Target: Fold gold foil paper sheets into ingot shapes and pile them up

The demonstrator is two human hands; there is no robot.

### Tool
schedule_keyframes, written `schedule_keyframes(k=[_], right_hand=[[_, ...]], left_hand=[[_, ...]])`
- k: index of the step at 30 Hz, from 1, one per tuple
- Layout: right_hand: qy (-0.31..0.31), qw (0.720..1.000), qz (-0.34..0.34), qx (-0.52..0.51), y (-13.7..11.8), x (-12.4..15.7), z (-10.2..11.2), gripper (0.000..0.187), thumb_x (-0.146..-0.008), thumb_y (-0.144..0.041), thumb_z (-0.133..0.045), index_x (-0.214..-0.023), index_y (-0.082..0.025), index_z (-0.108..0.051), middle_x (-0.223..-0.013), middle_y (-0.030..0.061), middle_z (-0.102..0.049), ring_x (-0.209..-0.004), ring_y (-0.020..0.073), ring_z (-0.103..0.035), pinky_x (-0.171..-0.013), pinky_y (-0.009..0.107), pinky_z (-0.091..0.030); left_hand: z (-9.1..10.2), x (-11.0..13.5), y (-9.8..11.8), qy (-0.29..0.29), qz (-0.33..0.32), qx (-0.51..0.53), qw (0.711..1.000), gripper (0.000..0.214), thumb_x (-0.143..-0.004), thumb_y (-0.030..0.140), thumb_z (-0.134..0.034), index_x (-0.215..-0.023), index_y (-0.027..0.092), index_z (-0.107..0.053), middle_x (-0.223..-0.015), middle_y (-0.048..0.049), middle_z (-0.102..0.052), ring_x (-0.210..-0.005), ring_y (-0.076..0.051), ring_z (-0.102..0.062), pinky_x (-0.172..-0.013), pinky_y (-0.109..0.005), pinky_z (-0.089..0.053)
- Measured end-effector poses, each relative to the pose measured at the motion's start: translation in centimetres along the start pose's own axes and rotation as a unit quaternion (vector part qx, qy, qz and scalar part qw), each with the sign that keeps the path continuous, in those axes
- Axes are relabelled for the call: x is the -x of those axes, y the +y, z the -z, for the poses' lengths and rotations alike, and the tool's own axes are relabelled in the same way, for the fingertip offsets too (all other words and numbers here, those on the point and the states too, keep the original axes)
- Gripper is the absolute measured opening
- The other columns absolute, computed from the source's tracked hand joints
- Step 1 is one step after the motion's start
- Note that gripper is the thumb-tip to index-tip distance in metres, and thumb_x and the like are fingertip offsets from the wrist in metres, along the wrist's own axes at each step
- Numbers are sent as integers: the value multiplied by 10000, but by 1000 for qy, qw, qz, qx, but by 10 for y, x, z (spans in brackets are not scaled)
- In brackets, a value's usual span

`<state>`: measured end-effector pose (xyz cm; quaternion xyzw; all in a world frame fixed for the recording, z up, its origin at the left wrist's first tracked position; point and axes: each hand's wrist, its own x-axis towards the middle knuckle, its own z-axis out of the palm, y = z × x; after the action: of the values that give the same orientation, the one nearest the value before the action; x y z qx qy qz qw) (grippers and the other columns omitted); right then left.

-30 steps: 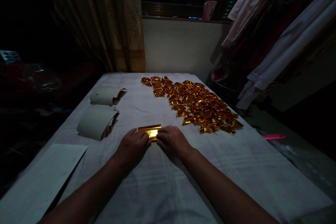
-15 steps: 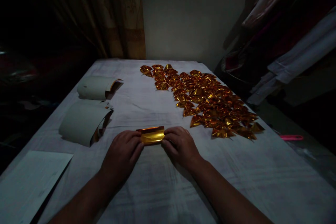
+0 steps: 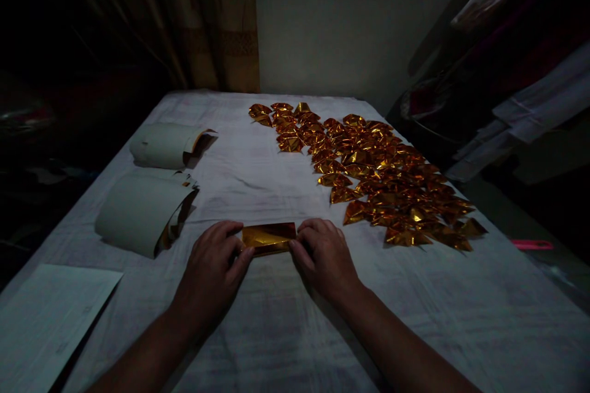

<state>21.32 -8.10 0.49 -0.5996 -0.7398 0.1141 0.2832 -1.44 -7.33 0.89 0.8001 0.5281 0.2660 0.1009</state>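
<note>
A strip of shiny gold foil paper, partly folded along its length, lies across the cloth in front of me. At its left end my left hand pinches it, thumb along the near edge. My right hand grips the opposite end between thumb and fingers. To the far right spreads a heap of folded gold foil pieces, apart from both hands. Two curled sheets, pale on the outside, lie to the left: a nearer curled sheet and a farther curled sheet.
A white cloth covers the table-like surface. At the near left lies a flat pale sheet. Beyond the right edge is a pink object, with hanging clothes above. A curtain and a wall stand behind.
The view has tilted down slightly. The near edge of the foil strip looks more folded, and its shine has dimmed. Both hands stay at its ends, fingers slightly shifted.
</note>
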Motion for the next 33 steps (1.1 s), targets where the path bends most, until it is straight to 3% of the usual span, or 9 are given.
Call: schedule_keyframes(k=[33], right_hand=[[20,999,-11,49,-3,4,-7,98,-923,-236,-574,-825,-229,-566,-901,55,-639,-877,239,-547,-757,365,-359]], left_hand=[[0,-7,6,-17,7,-58,998,245,-931,305,-532,-707,212,-569,-1095,-94,-672,-1051,-294,-599,-935,-498,-467]])
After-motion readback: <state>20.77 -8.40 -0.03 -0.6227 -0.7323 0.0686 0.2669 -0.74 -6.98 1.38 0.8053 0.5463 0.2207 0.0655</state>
